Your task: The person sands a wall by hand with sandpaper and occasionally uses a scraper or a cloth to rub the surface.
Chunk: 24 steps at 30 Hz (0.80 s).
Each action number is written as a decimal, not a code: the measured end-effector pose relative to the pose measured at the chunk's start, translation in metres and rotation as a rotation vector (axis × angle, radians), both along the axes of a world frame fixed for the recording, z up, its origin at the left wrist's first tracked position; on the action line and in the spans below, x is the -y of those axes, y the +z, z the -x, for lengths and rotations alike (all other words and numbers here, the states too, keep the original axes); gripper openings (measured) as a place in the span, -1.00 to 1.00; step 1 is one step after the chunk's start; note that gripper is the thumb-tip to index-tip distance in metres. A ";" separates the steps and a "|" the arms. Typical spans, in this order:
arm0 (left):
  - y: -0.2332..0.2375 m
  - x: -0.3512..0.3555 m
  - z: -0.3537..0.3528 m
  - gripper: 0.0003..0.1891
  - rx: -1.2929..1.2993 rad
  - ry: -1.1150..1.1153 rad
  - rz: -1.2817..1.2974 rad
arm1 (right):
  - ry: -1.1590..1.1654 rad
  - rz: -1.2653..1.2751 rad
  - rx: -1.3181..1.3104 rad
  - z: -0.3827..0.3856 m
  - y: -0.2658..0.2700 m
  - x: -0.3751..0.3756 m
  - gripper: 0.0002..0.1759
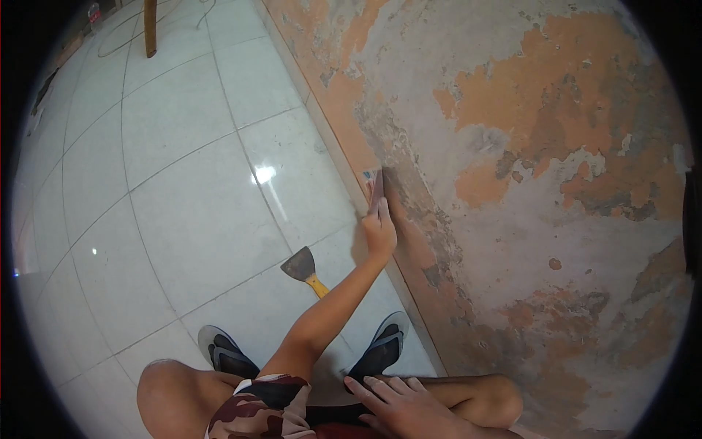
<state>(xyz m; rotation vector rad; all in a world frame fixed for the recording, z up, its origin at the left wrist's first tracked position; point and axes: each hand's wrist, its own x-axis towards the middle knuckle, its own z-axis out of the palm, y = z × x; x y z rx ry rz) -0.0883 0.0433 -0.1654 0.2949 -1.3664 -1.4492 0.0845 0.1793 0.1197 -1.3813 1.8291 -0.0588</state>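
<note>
My left hand point(380, 235) reaches forward to the low part of the wall point(512, 241) and grips a folded piece of sandpaper point(376, 187). The sandpaper is reddish-brown, with a printed pale back, and stands edge-on against or very near the wall surface. Under my left forearm a putty knife point(299, 265) with a yellow handle lies on the floor, part of the handle hidden by the arm. My right hand point(406, 402) rests on my right leg, fingers spread, holding nothing.
White tiles point(183, 212) cover the floor, meeting a baseboard strip along the wall. The wall is patchy, with peeling orange paint and grey plaster. My sandalled feet point(227, 353) stand close by. A wooden leg point(150, 29), a cord and a bottle point(94, 14) are farther off.
</note>
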 end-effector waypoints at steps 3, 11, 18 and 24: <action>0.025 0.007 -0.009 -0.50 0.034 -0.039 -0.169 | 0.021 -0.067 0.050 0.001 0.005 0.003 -0.18; 0.021 0.056 -0.003 -0.56 0.331 -0.143 -0.812 | 0.077 -0.085 -0.042 -0.008 0.007 -0.002 -0.23; -0.010 0.073 0.010 -0.56 0.106 0.095 -0.059 | 0.049 -0.119 -0.046 -0.009 0.012 -0.005 -0.27; 0.025 0.079 0.011 -0.55 0.068 0.336 0.068 | 0.035 -0.092 -0.033 -0.007 0.013 -0.018 -0.28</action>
